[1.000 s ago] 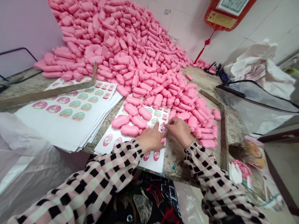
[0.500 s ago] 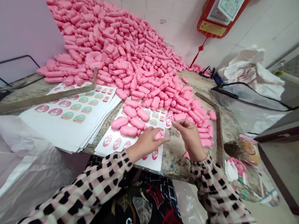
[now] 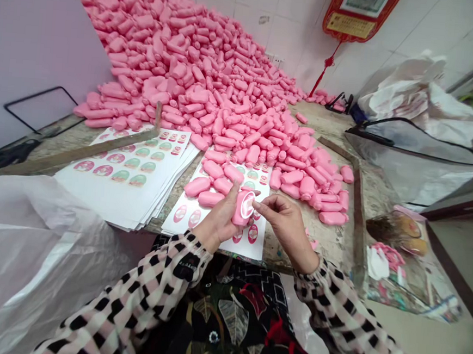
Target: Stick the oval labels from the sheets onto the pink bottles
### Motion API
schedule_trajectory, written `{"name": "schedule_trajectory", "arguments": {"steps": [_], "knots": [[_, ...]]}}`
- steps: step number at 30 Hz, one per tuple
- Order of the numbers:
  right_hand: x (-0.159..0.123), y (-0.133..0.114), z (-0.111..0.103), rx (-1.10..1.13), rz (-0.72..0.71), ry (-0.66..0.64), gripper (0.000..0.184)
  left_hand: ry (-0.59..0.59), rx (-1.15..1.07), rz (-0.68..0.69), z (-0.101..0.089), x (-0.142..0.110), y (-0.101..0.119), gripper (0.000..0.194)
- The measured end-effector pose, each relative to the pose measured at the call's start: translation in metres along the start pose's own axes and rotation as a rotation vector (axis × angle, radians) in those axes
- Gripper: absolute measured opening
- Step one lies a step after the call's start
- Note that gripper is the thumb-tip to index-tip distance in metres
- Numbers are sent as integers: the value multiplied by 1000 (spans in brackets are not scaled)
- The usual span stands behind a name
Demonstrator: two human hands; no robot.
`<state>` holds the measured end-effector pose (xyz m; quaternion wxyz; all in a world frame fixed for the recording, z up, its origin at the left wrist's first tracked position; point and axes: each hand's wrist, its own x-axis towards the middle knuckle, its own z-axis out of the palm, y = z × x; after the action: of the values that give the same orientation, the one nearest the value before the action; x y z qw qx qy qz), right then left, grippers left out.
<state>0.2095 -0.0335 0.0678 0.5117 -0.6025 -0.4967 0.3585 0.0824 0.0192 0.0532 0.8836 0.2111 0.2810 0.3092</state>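
My left hand (image 3: 221, 219) is closed around a small pink plastic bottle (image 3: 239, 212), its broad side turned up. An oval pink-and-white sticker (image 3: 248, 204) lies against that side, and my right hand (image 3: 288, 222) pinches its right edge between thumb and forefinger. Under the left hand is a sticker sheet (image 3: 258, 244) with rows of printed ovals. Several more pink bottles (image 3: 198, 186) rest on this sheet, just left of my fingers.
A large heap of pink bottles (image 3: 179, 69) rises against the tiled wall. Left of me lies a stack of sticker sheets (image 3: 96, 193) under a wooden strip (image 3: 83, 151). Another wooden strip (image 3: 359, 208) edges the table's right side, near a clear bag (image 3: 422, 159).
The left hand has turned the bottle so its broad side faces up. My right hand has brought the sticker left, from the air beside the sheet onto the bottle. The view has shifted slightly.
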Motion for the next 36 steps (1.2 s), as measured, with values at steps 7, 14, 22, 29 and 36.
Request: {"name": "schedule_trajectory", "arguments": {"steps": [7,14,22,29,36], "knots": [[-2,5,1,-27,3,-29,22,-22,9,-4,-3,2,-1,64],[0,9,2,-90,2,-36,23,-48,11,-1,-4,3,-1,64],[0,14,2,-136,-6,-30,27,-65,37,7,-2,2,-1,63],[-13,-3,-4,-639,-181,23,30,-24,42,13,0,0,-1,59],[-7,0,-6,-403,6,33,35,-48,85,47,3,0,-6,54]]}}
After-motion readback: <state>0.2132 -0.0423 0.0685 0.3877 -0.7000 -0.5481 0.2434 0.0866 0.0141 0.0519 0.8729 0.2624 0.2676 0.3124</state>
